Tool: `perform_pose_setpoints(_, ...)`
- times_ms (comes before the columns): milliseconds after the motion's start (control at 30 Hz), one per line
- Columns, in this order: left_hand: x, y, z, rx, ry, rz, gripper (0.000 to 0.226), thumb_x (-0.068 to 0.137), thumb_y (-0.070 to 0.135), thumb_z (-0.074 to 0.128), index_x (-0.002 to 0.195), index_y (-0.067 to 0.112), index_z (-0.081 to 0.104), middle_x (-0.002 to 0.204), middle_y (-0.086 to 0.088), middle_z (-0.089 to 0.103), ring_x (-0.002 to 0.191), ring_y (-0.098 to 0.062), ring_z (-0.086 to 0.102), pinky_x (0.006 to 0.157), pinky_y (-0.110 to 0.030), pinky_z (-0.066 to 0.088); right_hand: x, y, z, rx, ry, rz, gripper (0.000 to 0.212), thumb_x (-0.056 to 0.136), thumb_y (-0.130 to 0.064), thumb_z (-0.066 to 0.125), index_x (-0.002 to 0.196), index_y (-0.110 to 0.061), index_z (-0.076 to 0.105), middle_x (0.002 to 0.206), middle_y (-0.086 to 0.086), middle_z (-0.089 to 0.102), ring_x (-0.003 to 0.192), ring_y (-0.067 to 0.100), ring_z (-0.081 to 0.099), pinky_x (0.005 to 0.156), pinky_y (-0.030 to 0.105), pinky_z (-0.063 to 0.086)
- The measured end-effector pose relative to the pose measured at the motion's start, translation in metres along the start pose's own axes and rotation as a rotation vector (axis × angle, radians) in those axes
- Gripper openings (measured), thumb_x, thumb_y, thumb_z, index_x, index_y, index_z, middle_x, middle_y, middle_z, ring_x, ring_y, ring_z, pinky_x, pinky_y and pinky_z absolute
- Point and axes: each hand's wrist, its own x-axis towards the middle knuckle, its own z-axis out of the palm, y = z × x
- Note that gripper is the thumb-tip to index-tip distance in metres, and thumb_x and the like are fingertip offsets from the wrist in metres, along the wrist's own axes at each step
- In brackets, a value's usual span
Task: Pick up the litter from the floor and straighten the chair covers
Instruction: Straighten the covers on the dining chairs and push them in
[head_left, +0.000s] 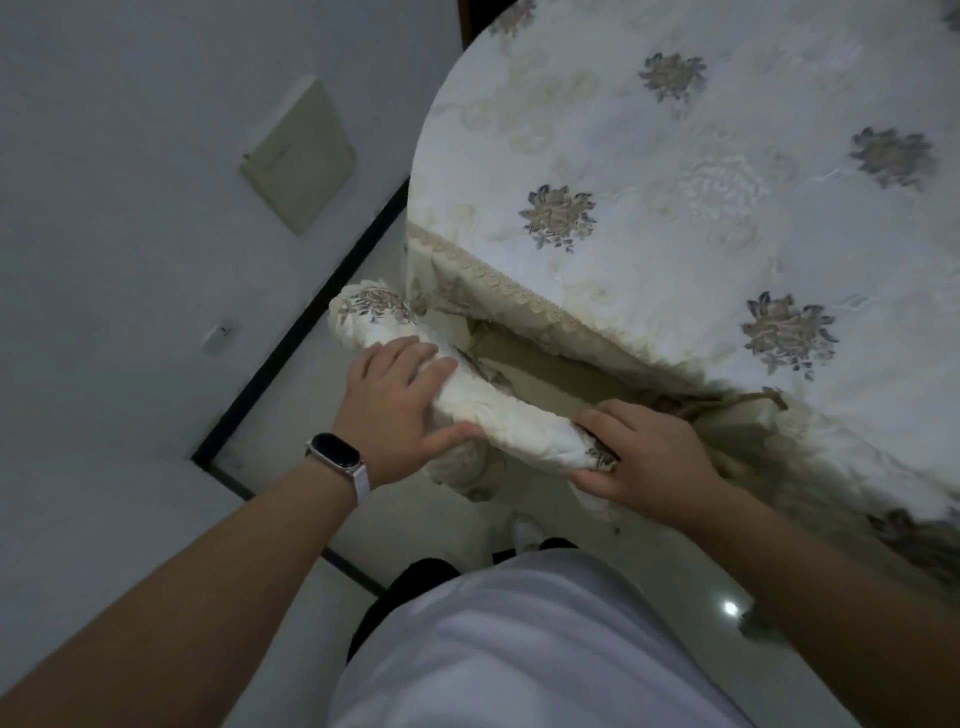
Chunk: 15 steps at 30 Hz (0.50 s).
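A white chair cover (511, 415) with embroidered flowers wraps the top of a chair back, just below the table's edge. My left hand (395, 410), with a smartwatch on the wrist, lies over the cover's left part, fingers across the top and thumb underneath. My right hand (644, 457) grips the cover's right end, fingers curled round the fabric. The chair's seat is hidden under the table.
A round table under a white flowered tablecloth (675, 182) with a lace trim fills the upper right. A white wall (130, 208) with a beige panel stands at the left. The pale tiled floor (452, 525) with a black skirting line shows below.
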Motion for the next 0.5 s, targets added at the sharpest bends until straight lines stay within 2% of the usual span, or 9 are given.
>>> perform_pose_setpoints(133, 0.011, -0.030, 0.008, -0.069, 0.031, 0.156, 0.078, 0.081, 0.080, 0.042, 0.109, 0.012, 0.067, 0.115, -0.008, 0.063, 0.113, -0.030, 0.055, 0.104, -0.054, 0.034, -0.005, -0.019, 0.004, -0.060, 0.010, 0.136, 0.052, 0.083, -0.056, 0.063, 0.107, -0.010, 0.072, 0.094, 0.006, 0.070, 0.075, 0.024, 0.066, 0.059, 0.032, 0.053)
perform_pose_setpoints(233, 0.020, -0.053, 0.013, -0.128, 0.029, 0.263, 0.071, 0.084, 0.075, 0.045, 0.107, 0.012, 0.067, 0.112, -0.008, 0.063, 0.110, -0.030, 0.057, 0.105, -0.052, 0.032, -0.004, -0.045, 0.009, -0.078, 0.015, 0.293, 0.050, 0.082, -0.051, 0.062, 0.110, -0.010, 0.069, 0.098, 0.008, 0.068, 0.083, 0.028, 0.065, 0.072, 0.037, 0.051)
perform_pose_setpoints(300, 0.026, -0.065, 0.013, -0.159, 0.029, 0.321, 0.068, 0.084, 0.073, 0.046, 0.105, 0.012, 0.068, 0.110, -0.007, 0.064, 0.107, -0.030, 0.058, 0.105, -0.051, 0.031, -0.001, -0.061, 0.014, -0.128, 0.036, 0.370, 0.053, 0.081, -0.054, 0.061, 0.110, -0.011, 0.069, 0.100, 0.007, 0.068, 0.088, 0.029, 0.064, 0.078, 0.040, 0.050)
perform_pose_setpoints(500, 0.044, -0.089, 0.017, -0.225, 0.076, 0.446, 0.064, 0.084, 0.072, 0.047, 0.098, 0.014, 0.070, 0.100, -0.005, 0.066, 0.096, -0.027, 0.057, 0.096, -0.046, 0.036, 0.018, -0.095, 0.027, -0.271, 0.109, 0.517, 0.059, 0.080, -0.063, 0.061, 0.106, -0.011, 0.070, 0.099, 0.006, 0.068, 0.090, 0.028, 0.062, 0.085, 0.040, 0.041)
